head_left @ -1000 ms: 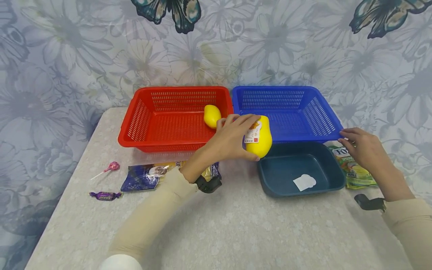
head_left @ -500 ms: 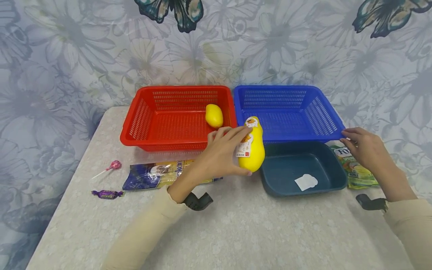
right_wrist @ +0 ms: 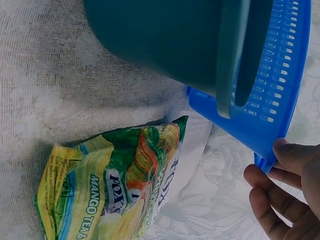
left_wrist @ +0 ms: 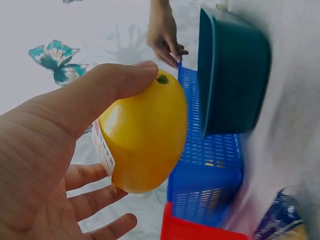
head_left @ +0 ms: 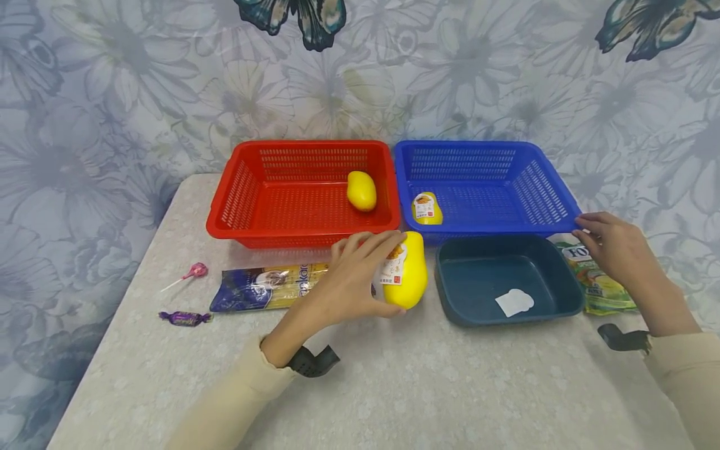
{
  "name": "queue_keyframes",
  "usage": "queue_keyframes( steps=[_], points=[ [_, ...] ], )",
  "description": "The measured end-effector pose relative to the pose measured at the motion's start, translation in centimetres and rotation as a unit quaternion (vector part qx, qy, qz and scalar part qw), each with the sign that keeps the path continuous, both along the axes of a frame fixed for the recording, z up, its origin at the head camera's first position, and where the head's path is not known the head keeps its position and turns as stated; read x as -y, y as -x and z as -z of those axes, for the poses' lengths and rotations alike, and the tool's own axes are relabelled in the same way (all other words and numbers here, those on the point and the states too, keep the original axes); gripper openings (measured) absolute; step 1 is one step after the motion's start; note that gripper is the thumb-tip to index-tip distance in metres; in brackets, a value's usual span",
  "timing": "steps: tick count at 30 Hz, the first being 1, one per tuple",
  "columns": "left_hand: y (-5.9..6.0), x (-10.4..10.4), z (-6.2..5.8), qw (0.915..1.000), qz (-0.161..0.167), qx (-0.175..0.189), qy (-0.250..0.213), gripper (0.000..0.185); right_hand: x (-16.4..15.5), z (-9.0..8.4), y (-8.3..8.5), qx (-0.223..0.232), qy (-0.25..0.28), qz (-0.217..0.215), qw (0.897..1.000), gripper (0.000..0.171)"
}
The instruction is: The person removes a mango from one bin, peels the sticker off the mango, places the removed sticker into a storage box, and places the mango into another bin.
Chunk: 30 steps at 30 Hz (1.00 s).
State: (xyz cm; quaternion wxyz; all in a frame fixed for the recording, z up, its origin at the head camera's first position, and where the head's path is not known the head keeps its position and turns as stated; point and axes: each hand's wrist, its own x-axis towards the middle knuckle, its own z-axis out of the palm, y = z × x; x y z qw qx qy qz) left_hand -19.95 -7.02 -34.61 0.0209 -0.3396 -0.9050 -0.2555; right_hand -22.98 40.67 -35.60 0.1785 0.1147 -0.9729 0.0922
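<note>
My left hand [head_left: 349, 278] grips a yellow mango [head_left: 412, 272] with a white printed label, raised in front of the baskets. In the left wrist view, the thumb lies across the top beside a green stem spot on the fruit. My right hand [head_left: 621, 253] pinches the front right corner of the blue basket [head_left: 554, 187] between thumb and fingers, seen closely in the right wrist view. A second labelled mango [head_left: 432, 215] lies in that basket's front left corner. Another mango [head_left: 362, 191], with no label showing, sits in the red basket [head_left: 304, 237].
Before the blue basket stands a dark teal tub [head_left: 509, 317] holding a white paper piece [head_left: 514, 302]. A Fox's candy bag [right_wrist: 120, 185] lies right of it. At left are a blue-and-yellow pasta packet [head_left: 264, 289], a pink lollipop [head_left: 198, 270] and a purple wrapped candy [head_left: 185, 319].
My left hand has carried the mango left and toward me, away from the blue basket, uncovering the mango lying there. My right hand keeps its hold on the basket corner.
</note>
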Motion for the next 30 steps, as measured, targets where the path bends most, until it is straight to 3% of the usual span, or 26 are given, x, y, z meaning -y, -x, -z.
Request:
queue_keyframes(
  steps=[4, 10, 16, 22, 30],
  points=[
    [-0.7, 0.7, 0.7, 1.0000, 0.001, 0.008, -0.006, 0.109, -0.3, 0.0, -0.2, -0.017, -0.007, -0.014, 1.000, 0.030],
    [-1.6, 1.6, 1.8, 0.9999, -0.008, 0.008, -0.007, 0.110, -0.3, 0.0, -0.2, 0.001, 0.002, 0.007, 1.000, 0.030],
    [-2.6, 2.4, 2.8, 0.9999, -0.011, 0.012, -0.001, 0.110, -0.1, 0.3, 0.0, -0.012, 0.003, -0.006, 1.000, 0.030],
    [-3.7, 2.7, 4.7, 0.9993, -0.011, 0.034, 0.010, 0.110, -0.2, 0.6, -0.1, -0.015, 0.005, -0.008, 1.000, 0.030],
    [-4.6, 3.3, 6.8, 0.9994, -0.016, 0.031, -0.003, 0.111, -0.2, 0.5, -0.1, -0.036, -0.006, -0.022, 0.999, 0.029]
  ],
)
